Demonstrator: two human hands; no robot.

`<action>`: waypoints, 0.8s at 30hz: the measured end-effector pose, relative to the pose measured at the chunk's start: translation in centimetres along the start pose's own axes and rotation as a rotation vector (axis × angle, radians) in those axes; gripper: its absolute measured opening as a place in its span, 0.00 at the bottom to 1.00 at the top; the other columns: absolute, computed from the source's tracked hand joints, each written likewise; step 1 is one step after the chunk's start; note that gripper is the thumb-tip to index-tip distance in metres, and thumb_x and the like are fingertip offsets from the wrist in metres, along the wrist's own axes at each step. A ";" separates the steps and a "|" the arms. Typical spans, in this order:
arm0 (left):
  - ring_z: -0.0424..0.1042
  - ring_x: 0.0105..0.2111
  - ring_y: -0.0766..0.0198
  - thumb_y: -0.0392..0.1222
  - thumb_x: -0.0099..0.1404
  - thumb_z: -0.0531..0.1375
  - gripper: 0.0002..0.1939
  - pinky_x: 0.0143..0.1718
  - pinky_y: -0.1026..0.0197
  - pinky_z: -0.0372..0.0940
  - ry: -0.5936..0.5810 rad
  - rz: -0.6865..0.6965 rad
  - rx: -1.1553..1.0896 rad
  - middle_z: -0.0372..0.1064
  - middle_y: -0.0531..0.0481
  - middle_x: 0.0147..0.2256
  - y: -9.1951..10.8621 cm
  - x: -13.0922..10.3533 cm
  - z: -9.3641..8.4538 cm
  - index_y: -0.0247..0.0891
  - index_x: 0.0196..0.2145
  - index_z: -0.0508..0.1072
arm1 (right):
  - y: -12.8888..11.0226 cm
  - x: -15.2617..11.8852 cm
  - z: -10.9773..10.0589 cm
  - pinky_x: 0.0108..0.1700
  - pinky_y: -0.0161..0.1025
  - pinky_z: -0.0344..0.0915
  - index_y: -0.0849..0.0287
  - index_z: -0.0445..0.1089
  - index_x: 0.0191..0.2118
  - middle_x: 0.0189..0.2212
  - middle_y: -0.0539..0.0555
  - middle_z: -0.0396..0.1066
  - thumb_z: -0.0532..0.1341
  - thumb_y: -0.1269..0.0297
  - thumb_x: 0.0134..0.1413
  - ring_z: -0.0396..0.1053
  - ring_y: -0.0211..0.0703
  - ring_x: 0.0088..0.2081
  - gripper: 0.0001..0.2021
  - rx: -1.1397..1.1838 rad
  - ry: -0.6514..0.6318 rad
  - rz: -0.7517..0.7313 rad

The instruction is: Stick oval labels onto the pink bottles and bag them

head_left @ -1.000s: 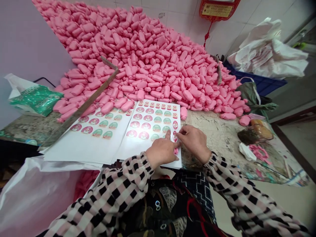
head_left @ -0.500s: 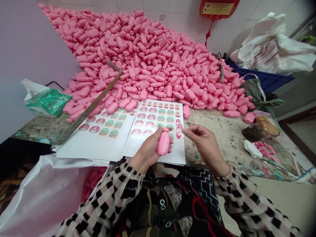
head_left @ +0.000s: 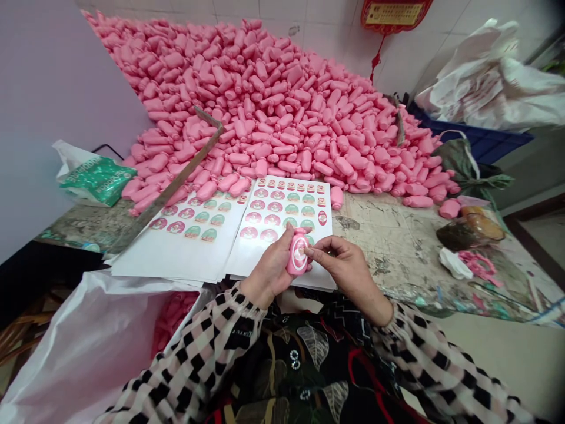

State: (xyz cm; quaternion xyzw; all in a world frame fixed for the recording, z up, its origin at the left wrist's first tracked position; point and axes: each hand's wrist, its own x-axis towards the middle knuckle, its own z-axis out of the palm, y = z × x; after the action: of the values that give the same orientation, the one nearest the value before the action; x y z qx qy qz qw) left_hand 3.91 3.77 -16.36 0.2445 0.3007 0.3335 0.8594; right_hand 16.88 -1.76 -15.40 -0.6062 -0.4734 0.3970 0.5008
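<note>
Your left hand was clamped around one pink bottle, which was held over the near right part of the sticker sheet. The bottle's neck pointed toward the far edge of the sheet. An oval label lay against the bottle's upper face. Your right hand extended over the sheet's near right corner, thumb and forefinger close together and touching the label's edge; whether they pinched the label or only pressed it could not be told.

One oval sticker was located at the sheet's right edge, beside rows of pink and green stickers. A second sheet lay just to the left of the sticker sheet, with a bent bar crossing it. The bottle pile rose beyond the sticker sheet. A white sack holding pink pieces stood to its near left; a pink ring lay well to its right.
</note>
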 end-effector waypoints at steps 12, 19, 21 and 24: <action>0.65 0.22 0.68 0.65 0.59 0.50 0.30 0.22 0.65 0.64 0.041 0.087 0.087 0.62 0.52 0.26 -0.6 0.1 0.1 0.37 0.46 0.69 | 0.4 -0.1 0.1 0.30 0.35 0.60 0.59 0.71 0.26 0.23 0.50 0.72 0.66 0.53 0.44 0.65 0.38 0.25 0.13 -0.097 0.047 0.008; 0.64 0.23 0.68 0.67 0.58 0.49 0.34 0.22 0.66 0.63 0.046 0.137 0.131 0.61 0.52 0.25 -1.1 0.2 -0.2 0.37 0.48 0.69 | 1.1 0.0 0.0 0.30 0.34 0.59 0.58 0.71 0.26 0.23 0.49 0.71 0.66 0.53 0.44 0.64 0.37 0.25 0.12 -0.115 0.045 0.005; 0.64 0.23 0.68 0.67 0.58 0.48 0.34 0.22 0.66 0.63 0.050 0.135 0.137 0.61 0.51 0.26 -1.1 0.2 -0.2 0.37 0.48 0.69 | 1.2 0.0 0.1 0.30 0.34 0.59 0.58 0.71 0.26 0.23 0.49 0.71 0.65 0.53 0.45 0.64 0.37 0.25 0.13 -0.120 0.041 0.009; 0.64 0.23 0.68 0.67 0.58 0.48 0.34 0.23 0.66 0.63 0.055 0.143 0.154 0.61 0.51 0.26 -1.1 0.2 -0.1 0.37 0.48 0.69 | 1.2 -0.1 0.1 0.30 0.34 0.59 0.58 0.70 0.26 0.24 0.49 0.71 0.65 0.52 0.46 0.64 0.37 0.26 0.13 -0.150 0.030 0.007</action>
State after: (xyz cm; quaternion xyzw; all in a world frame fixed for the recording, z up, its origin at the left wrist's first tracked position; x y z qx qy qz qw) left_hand 4.44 3.19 -17.22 0.3214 0.3307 0.3765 0.8035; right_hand 16.99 -1.93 -16.62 -0.6496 -0.4922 0.3528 0.4596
